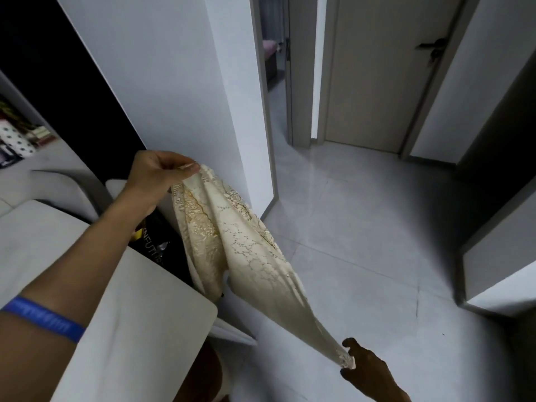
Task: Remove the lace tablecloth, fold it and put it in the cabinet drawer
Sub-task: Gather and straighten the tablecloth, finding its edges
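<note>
The cream lace tablecloth (237,245) hangs in the air, stretched slantwise between my two hands above the floor. My left hand (156,175) pinches its upper end between thumb and fingers, near the white wall corner. My right hand (362,364) pinches the lower corner at the bottom right of the view, fingers curled around the edge. The cloth sags and bunches in folds between them. No cabinet or drawer is in view.
A white table (121,300) fills the lower left, with grey chairs (66,187) behind it and a black bag (162,245) beside it. A wall corner (261,169) stands ahead. A tiled hallway (377,227) leads to a shut door (383,76).
</note>
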`<state>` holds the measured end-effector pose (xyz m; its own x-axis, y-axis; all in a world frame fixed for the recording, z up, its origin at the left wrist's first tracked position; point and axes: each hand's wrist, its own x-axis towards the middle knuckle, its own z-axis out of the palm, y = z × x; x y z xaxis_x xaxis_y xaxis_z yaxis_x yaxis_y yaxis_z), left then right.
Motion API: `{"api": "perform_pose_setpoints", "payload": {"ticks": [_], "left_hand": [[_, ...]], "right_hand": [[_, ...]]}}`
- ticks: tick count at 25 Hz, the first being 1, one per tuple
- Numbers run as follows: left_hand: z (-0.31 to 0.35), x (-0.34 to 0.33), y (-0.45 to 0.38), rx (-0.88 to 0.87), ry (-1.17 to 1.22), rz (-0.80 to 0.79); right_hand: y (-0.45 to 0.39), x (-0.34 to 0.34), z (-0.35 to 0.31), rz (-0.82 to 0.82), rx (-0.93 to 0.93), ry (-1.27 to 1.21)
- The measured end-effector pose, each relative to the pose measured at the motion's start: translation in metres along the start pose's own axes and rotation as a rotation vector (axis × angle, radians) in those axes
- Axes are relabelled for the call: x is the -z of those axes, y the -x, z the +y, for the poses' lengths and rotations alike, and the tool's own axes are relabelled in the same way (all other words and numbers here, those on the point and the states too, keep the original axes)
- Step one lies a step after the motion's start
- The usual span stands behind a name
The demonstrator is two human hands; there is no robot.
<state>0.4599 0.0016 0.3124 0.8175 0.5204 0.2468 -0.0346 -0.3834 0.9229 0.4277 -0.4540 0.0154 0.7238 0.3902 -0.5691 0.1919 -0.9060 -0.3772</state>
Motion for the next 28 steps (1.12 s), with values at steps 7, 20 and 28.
{"api": "perform_pose_setpoints", "payload": {"ticks": [7, 20, 28], "left_hand": [[0.082, 0.011, -0.004, -0.254, 0.0, 0.018], [0.011, 0.061, 0.011, -0.065, -0.113, 0.205], [-0.1, 0.066, 0.04, 0.205, -0.201, 0.24]], "right_hand": [[-0.039, 0.034, -0.091, 0.147, 0.161, -0.214], [-0.035, 0.048, -0.04, 0.477, -0.218, -0.484], [-0.055, 0.172, -0.018, 0.677, -0.217, -0.387]]}}
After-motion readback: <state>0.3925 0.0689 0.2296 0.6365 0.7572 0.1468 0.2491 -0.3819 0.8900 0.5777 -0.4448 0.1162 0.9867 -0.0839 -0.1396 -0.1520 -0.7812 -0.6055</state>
